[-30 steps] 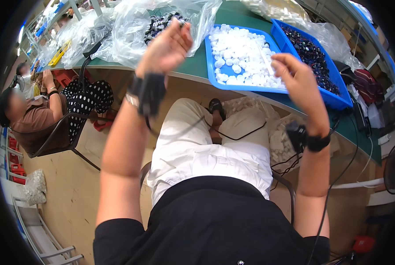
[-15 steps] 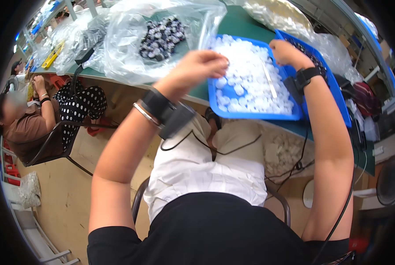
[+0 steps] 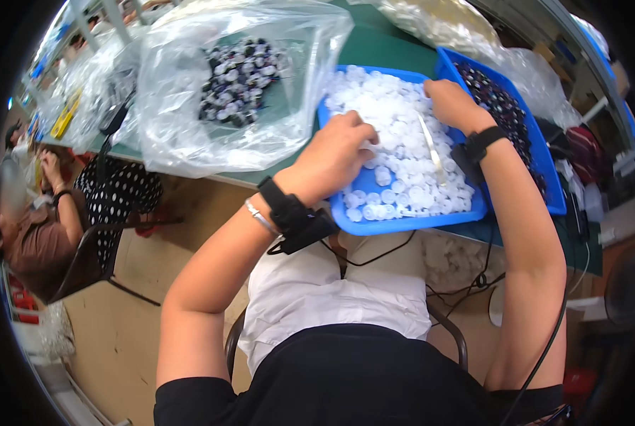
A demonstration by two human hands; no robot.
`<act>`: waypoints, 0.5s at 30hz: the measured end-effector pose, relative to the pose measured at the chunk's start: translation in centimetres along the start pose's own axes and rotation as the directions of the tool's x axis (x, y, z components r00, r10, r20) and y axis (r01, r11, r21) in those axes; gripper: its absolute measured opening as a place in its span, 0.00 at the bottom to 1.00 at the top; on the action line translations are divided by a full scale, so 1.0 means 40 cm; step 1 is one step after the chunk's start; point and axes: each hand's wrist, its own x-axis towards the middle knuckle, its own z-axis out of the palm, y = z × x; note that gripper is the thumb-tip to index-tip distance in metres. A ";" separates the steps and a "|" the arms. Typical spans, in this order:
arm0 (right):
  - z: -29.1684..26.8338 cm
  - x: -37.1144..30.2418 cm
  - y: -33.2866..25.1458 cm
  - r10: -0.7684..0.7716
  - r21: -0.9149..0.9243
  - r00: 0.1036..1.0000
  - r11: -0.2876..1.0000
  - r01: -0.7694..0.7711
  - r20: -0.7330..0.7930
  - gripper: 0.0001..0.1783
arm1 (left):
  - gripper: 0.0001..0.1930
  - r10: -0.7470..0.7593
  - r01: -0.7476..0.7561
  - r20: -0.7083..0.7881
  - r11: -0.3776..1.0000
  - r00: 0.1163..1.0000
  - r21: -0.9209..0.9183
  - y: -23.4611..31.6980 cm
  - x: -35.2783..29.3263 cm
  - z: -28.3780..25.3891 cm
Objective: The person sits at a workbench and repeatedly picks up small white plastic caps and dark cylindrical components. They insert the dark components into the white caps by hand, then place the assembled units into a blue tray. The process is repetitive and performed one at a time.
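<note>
My left hand [image 3: 337, 154] is over the left side of a blue tray [image 3: 402, 226] filled with small translucent white plastic caps [image 3: 392, 160]. Its fingers are curled together at the caps, and whatever they may grip is hidden. Higher up, my right hand [image 3: 456, 106] hovers at the tray's right rim with its fingers closed; what is in them cannot be made out. Just right of it stands a second blue tray [image 3: 553, 192] with small dark parts [image 3: 493, 99]. A thin white strip [image 3: 431, 145] lies across the caps.
A clear plastic bag [image 3: 168, 135] lies spread on the green table [image 3: 385, 42] at the left, holding a heap of black-and-clear pieces [image 3: 239, 78]. Bulging plastic bags [image 3: 445, 25] line the back. A seated person [image 3: 47, 234] is at far left. Black cables [image 3: 484, 263] hang below the table's edge.
My left hand has moved down from above the tray's left rim to the caps, its fingers curling. My right hand has shifted slightly left and down. The view has tilted a little.
</note>
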 end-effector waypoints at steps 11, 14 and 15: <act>-0.034 -0.031 -0.013 0.124 -0.060 0.992 0.991 -0.122 0.026 0.09 | 0.09 -0.219 0.203 -0.061 0.959 0.974 -0.200 0.020 0.020 -0.007; -0.063 -0.052 -0.014 0.163 0.022 0.986 0.987 -0.162 -0.038 0.09 | 0.09 -0.402 0.363 0.033 0.783 0.915 -0.506 0.031 0.020 -0.014; -0.067 -0.061 -0.008 0.123 0.039 0.988 0.992 -0.120 -0.093 0.09 | 0.09 -0.424 0.370 0.053 0.716 0.904 -0.592 0.034 0.017 -0.015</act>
